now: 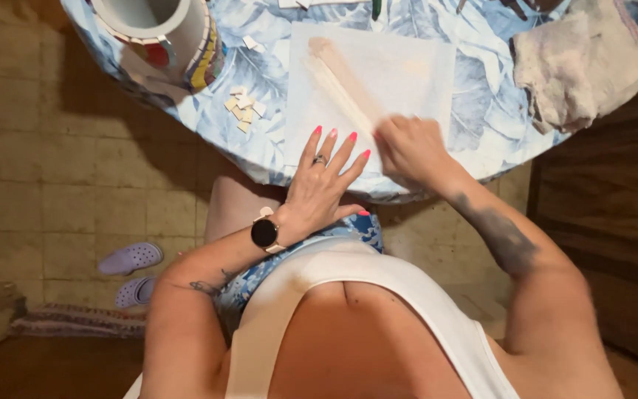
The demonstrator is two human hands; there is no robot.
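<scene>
The right hand (407,148) grips a wooden strip (345,85) over white paper (407,70); the left hand (326,177) lies flat.

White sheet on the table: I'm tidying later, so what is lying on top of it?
On the white sheet lie pale wooden sticks, their near ends hidden under the right hand. The left hand presses its edge.

A round table (481,111) covered in a blue and white leaf-patterned cloth carries everything here. A white sheet of paper (407,74) lies flat near its middle, with a bundle of pale wooden sticks (341,74) resting diagonally across it. Just left of the sheet sits a small cluster of pale square tile pieces (244,109), and one or two loose pieces (252,44) lie a little farther up. At the upper left stands a white cylindrical pot (160,29) with coloured mosaic on its side. A crumpled beige rag (581,63) lies at the right edge
</scene>
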